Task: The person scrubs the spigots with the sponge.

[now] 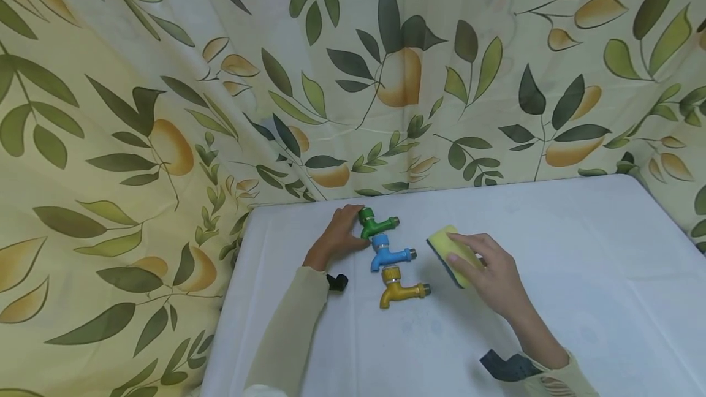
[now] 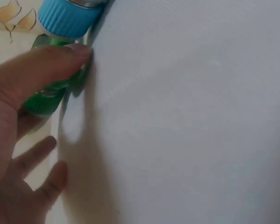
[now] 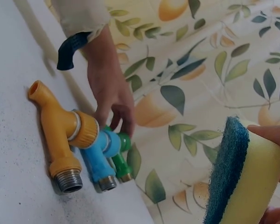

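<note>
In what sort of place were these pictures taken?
Probably a curtained-off indoor work area: leaf-and-fruit patterned curtains hang around a white table, with three unconnected taps on it.

So the left hand (image 2: 4, 121) has the green tap (image 2: 44, 100) gripped, thumb laid right across it and a finger tucked behind. Two more fingers stick out lower down, kinda spread. Just above the thumb you get the blue tap (image 2: 67, 21), basically only its ribbed cap and a bit of metal collar before the frame cuts it off. White tabletop (image 2: 186, 116) fills most of the rest, plus some printed fabric (image 2: 25, 21) top left.
</note>
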Tool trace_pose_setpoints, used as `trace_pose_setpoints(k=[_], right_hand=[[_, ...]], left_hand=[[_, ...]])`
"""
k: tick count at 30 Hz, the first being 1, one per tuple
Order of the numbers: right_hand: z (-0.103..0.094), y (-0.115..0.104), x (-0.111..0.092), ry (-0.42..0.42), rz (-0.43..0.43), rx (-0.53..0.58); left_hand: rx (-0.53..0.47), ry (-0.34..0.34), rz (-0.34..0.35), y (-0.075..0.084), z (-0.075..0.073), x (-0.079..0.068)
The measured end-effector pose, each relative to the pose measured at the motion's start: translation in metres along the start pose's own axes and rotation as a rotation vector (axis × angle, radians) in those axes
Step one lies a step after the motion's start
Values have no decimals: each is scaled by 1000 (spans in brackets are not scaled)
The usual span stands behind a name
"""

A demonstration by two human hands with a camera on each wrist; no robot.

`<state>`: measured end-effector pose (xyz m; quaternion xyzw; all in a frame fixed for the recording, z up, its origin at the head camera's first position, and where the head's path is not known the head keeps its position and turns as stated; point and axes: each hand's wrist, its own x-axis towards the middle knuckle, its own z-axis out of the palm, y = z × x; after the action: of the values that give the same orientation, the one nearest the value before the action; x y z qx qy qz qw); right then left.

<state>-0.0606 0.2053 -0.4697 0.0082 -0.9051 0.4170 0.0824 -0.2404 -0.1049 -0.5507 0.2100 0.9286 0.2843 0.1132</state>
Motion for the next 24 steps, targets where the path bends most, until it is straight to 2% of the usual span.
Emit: trace_pose_setpoints(k=[6,9,13,18,24], right_hand=[[0,1,-1,3,3,-4],[0,1,0,5,3,0],[0,0,1,18,-13,-1],[1,-5,5,53,-55,8],[9,-17,10,175,-123,17]], left_hand=[[-125,155,-50,-4,1,-20],[-157,206,-37,1,0,-34],[-200,252,46,17,-2,-53],[-271,268,162,49,-5,-74],[-329,279,287,89,-5,-89]])
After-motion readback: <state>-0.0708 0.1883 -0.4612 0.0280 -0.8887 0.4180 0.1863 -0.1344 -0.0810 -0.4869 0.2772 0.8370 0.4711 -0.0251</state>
